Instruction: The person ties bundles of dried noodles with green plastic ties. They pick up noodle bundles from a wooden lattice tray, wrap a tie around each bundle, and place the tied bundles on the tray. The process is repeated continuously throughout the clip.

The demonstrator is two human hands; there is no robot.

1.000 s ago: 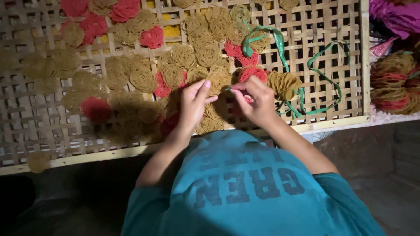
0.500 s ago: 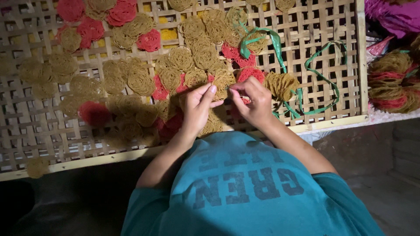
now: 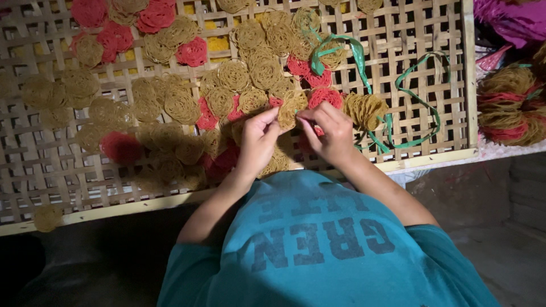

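Note:
My left hand [image 3: 259,136] and my right hand [image 3: 330,132] meet over a woven bamboo tray [image 3: 432,34]. Together their fingertips pinch a tan coiled disc [image 3: 290,110], held just above the tray. Many tan discs [image 3: 181,105] and red discs [image 3: 192,52] lie spread flat across the tray. A small stack of tan discs [image 3: 364,108] sits right beside my right hand. A green plastic strap [image 3: 418,99] loops around that stack and trails across the tray. My teal shirt [image 3: 318,244] fills the lower view.
Tied bundles of tan and red discs [image 3: 506,105] are piled at the right, off the tray. A magenta bag [image 3: 512,23] lies at the top right. One loose tan disc [image 3: 46,217] rests at the tray's front edge [image 3: 114,209]. Dark floor lies below.
My hands have drawn closer together and both now pinch the tan disc. The view has shifted slightly; the discs on the tray have stayed where they were.

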